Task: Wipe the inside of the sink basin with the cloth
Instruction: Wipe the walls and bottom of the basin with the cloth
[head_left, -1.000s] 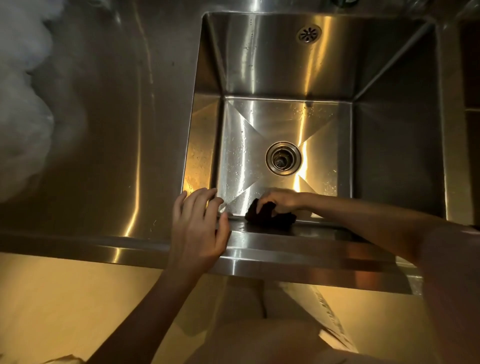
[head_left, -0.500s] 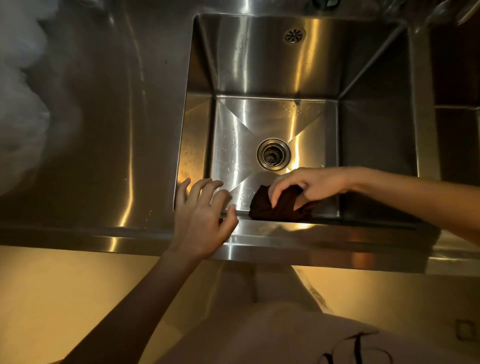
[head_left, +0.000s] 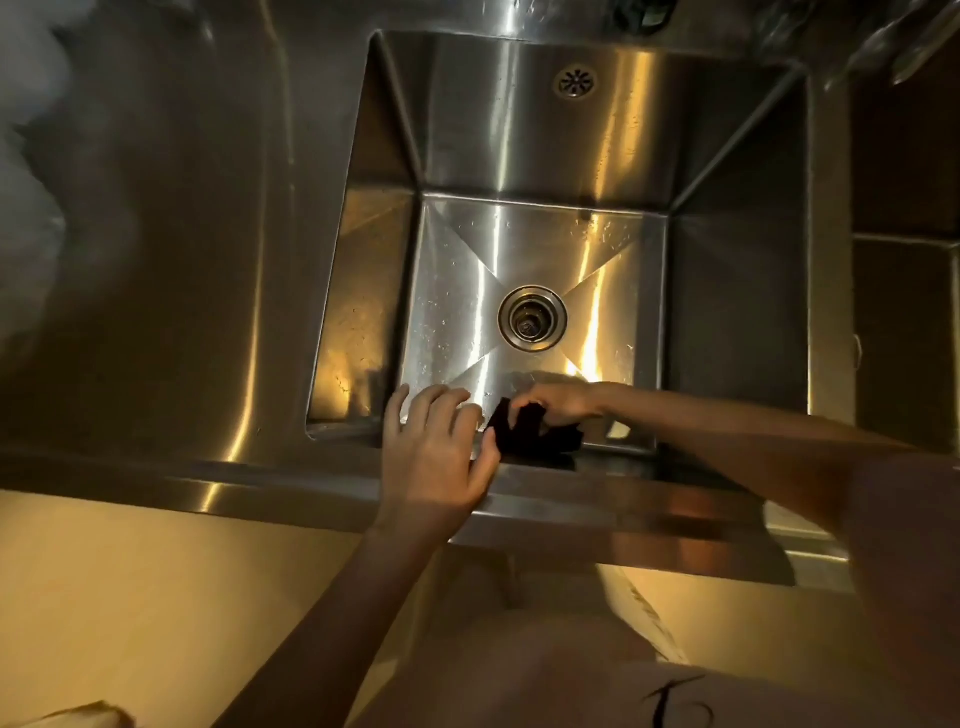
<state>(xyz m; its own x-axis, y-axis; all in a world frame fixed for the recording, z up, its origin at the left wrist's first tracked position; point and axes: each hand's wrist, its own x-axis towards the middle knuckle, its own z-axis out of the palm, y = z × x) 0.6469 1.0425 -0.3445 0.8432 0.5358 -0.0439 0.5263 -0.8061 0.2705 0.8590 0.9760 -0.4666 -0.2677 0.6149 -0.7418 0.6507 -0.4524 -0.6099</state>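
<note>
Head view: we look straight down into a stainless sink basin (head_left: 519, 130), square, deep, shiny walls. Drain (head_left: 532, 318) sits at the floor's centre; small round overflow grille (head_left: 575, 82) on the far wall, at 12 o'clock from the drain. Water droplets speckle the floor left of the drain.

Our right hand (head_left: 558, 404) reaches in from 3 o'clock, forearm crossing the near rim. Fingers are curled and pinching a dark cloth (head_left: 535, 439), bunched up. The cloth is inside the basin at 6 o'clock from the drain, against the near wall where it meets the floor; we cannot tell how much of it lies flat on the steel.

Our left hand (head_left: 436, 457) rests on the near rim of the basin, at 7 o'clock from the drain, fingers loosely spread and draped over the edge into the basin, thumb out to the right. It holds nothing. Thumb tip sits just beside the cloth, touching or nearly so; we cannot tell which.

The steel table (head_left: 156, 260) runs flat to the left of the basin, at 9 o'clock, with bright reflections. A second dark compartment (head_left: 904, 208) shows at 3 o'clock, past the right rim. Below the table's front lip we see a pale floor (head_left: 130, 597) and our light garment at 6 o'clock.
</note>
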